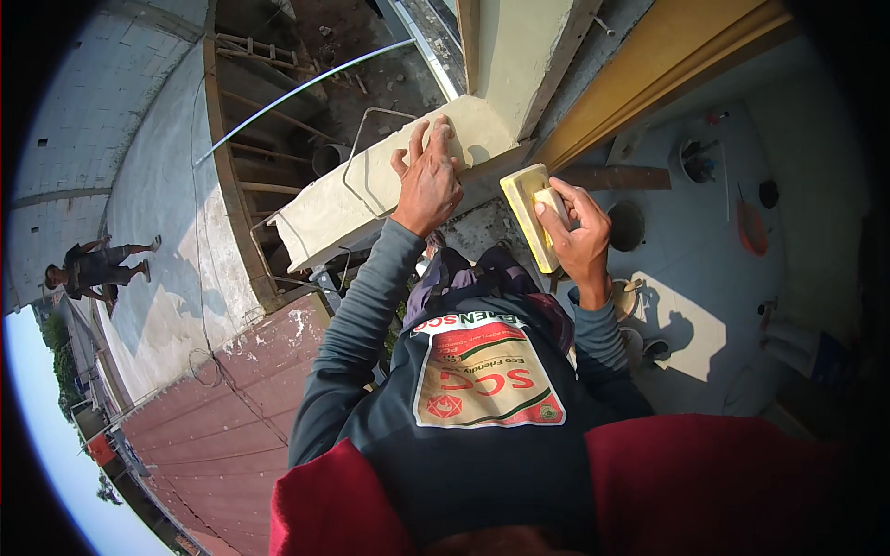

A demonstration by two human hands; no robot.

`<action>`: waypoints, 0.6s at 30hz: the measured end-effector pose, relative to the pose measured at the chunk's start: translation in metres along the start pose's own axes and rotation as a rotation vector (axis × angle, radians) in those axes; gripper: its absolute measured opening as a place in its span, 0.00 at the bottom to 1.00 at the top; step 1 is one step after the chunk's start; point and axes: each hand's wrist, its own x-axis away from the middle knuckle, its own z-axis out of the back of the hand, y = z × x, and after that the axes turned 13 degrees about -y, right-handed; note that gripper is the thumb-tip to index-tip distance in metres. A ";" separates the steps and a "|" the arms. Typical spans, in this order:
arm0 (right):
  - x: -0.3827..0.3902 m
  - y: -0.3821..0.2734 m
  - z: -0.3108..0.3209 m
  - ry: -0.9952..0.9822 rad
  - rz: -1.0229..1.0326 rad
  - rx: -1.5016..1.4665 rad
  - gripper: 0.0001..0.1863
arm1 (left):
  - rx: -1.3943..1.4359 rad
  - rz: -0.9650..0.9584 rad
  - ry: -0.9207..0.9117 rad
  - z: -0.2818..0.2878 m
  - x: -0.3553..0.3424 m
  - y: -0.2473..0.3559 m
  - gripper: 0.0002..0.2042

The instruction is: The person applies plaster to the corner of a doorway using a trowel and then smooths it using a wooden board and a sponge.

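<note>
Deep-red cloth [338, 505] lay nearest, soft and matte over both shoulders, above a dark long-sleeved shirt [399, 463] with a tan printed panel on its front and finely ribbed grey-blue cuffs. The hands were apart. The right hand [582, 236] was clamped round the raised grip of a yellow hand float [527, 218], a flat, rectangular block with worn edges, held tilted just beside the end of a long cream-coloured plastered ledge [380, 171]. The left hand [428, 185], empty, was laid over that ledge with its fingers loosely bent and spread; whether every fingertip touched could not be told. The ledge was smooth and pale on top, with a rough, ragged far end, and a thin bent metal rod [348, 171] crossed it. Beyond rose a narrow plastered upright [508, 56] beside an ochre board-like beam [640, 83]. To the right, a pale, sunlit room floor [681, 347] held a round dark bucket [628, 225] and a shallow orange basin [751, 229]. To the left stretched a ridged maroon roof [213, 408] and a grey cement surface [167, 176], where another person [100, 267] in dark clothing was visible.
</note>
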 end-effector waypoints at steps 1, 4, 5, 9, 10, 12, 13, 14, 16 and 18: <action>0.000 0.001 0.000 0.008 0.027 0.006 0.18 | 0.019 0.010 -0.016 0.001 -0.003 0.002 0.32; 0.000 -0.003 0.001 -0.004 0.005 -0.009 0.17 | 0.101 -0.018 -0.038 0.002 -0.011 0.005 0.33; 0.001 -0.003 0.001 -0.004 0.005 -0.007 0.17 | 0.103 -0.018 -0.038 0.002 -0.014 0.007 0.33; 0.002 -0.001 0.002 -0.006 -0.011 0.003 0.17 | 0.100 -0.036 -0.033 0.002 -0.029 0.009 0.34; 0.003 0.000 0.001 -0.002 -0.010 0.003 0.17 | 0.114 -0.054 -0.003 0.002 -0.034 0.007 0.34; 0.004 0.001 0.000 0.006 -0.010 0.000 0.17 | 0.126 -0.029 0.032 0.005 -0.049 -0.001 0.33; 0.004 0.002 0.000 0.015 -0.010 -0.001 0.17 | 0.139 -0.005 0.067 0.006 -0.058 -0.007 0.31; 0.004 0.001 0.000 0.014 -0.008 -0.001 0.17 | 0.139 -0.005 0.068 0.009 -0.066 -0.014 0.31; 0.004 0.001 0.000 0.023 -0.012 -0.001 0.17 | 0.341 0.061 -0.080 0.016 -0.079 -0.027 0.27; 0.004 0.002 -0.001 0.022 -0.008 0.000 0.17 | 0.367 0.069 -0.063 0.018 -0.090 -0.032 0.24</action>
